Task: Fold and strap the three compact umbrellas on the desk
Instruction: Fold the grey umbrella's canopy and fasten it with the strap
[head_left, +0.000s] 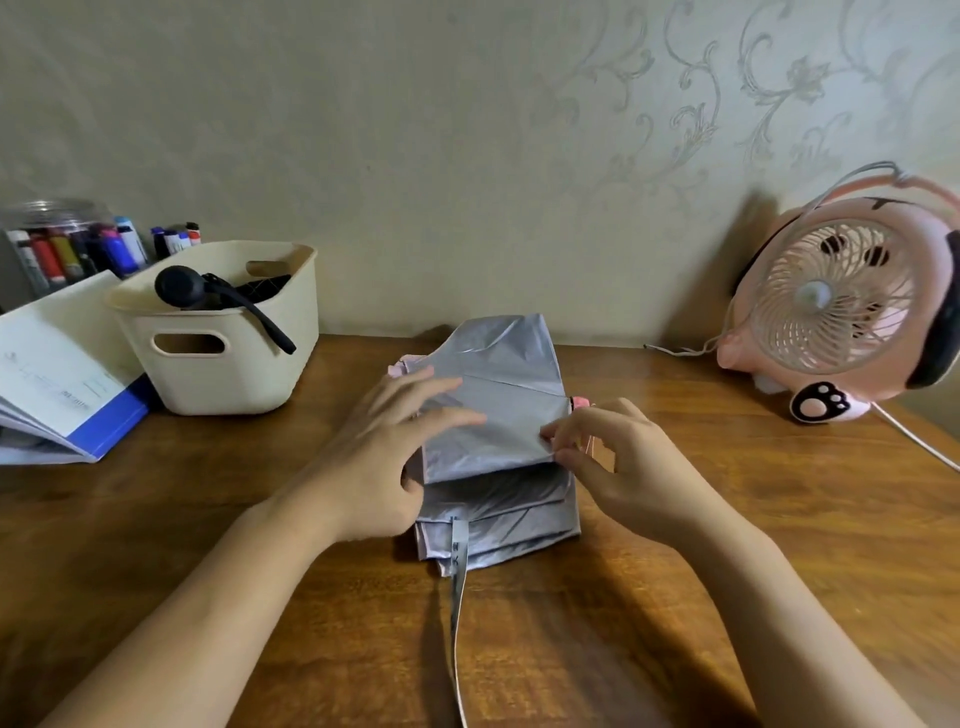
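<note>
Silver compact umbrella (498, 364) half-folded on tabletop (727, 519), strap (460, 545) unfastened, pressed under flat, straight-fingered left hand (379, 452), edge pinched by right hand (613, 457) fingers (558, 428); black umbrella (182, 286) in basket (218, 374).

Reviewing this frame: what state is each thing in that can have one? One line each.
silver umbrella: collapsed, canopy partly folded flat, unstrapped.
strap: loose, trailing toward the near edge of the desk.
left hand: straight fingers pressing the canopy.
right hand: pinching the canopy's right edge.
black umbrella: collapsed, lying in the cream basket.
fan: upright; blades look still.
</note>
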